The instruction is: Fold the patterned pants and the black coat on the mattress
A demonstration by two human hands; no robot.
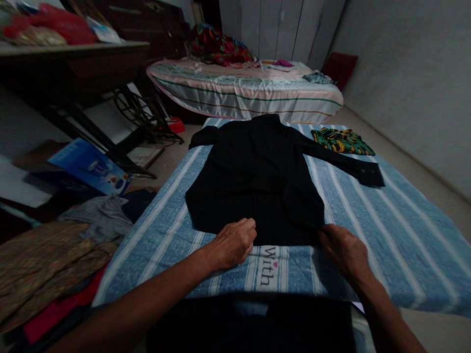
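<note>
A black long-sleeved shirt (253,171) lies spread out in front of me, its collar at the far end and its hem toward me. One sleeve stretches out to the right; the left one is mostly folded in. At the hem's middle, my left hand (235,241) is closed with the edge of the cloth at its fingers. My right hand (346,250) pinches the shirt's lower right corner. Under the shirt is a blue and white striped cloth (368,235) with printed lettering near me.
A folded green and yellow patterned cloth (344,141) lies at the far right. Behind stands a bed (243,93) with a red floral blanket. To the left are a sewing-machine table (77,51), a blue box (91,166) and piled clothes (55,264). A wall runs along the right.
</note>
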